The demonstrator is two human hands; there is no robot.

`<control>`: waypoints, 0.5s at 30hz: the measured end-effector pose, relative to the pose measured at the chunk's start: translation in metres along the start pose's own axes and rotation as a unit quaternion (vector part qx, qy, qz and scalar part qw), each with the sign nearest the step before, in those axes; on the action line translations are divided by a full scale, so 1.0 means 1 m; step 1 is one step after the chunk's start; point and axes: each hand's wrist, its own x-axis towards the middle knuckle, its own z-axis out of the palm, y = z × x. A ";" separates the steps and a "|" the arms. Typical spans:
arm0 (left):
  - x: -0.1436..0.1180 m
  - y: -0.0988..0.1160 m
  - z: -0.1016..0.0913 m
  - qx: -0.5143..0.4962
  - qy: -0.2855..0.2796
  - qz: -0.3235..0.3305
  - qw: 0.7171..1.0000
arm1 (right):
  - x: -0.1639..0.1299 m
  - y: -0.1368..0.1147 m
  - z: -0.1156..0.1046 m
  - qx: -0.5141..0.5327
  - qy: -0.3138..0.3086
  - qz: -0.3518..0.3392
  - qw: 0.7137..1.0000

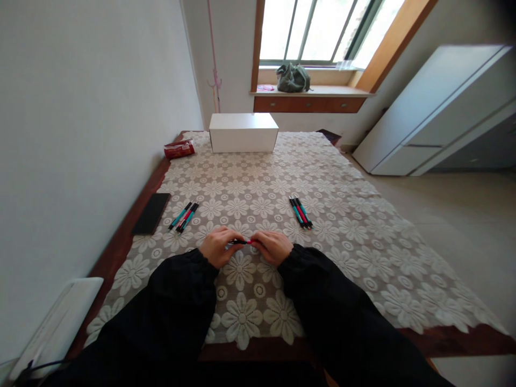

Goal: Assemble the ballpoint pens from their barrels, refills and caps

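Note:
Between my two hands, low over the lace tablecloth [242,317], is a black and pink pen [242,242]. My left hand [220,246] pinches its black end. The fingers of my right hand [273,246] are closed on the pink end, and they cover part of it. To the left lies a small group of pens [184,217] in teal, pink and black. Another bunch of similar pens [300,213] rests ahead and to the right of my right hand, side by side on the cloth.
A black flat rectangular object [151,214] lies by the left table edge. Farther back are a red packet [179,149] and a long white box [243,133]. The wall runs close along the left, with a white device [60,322] at the near left corner.

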 end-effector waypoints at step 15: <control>0.002 0.000 0.001 0.044 -0.020 -0.041 0.998 | -0.001 0.001 0.001 -0.009 0.017 0.010 1.000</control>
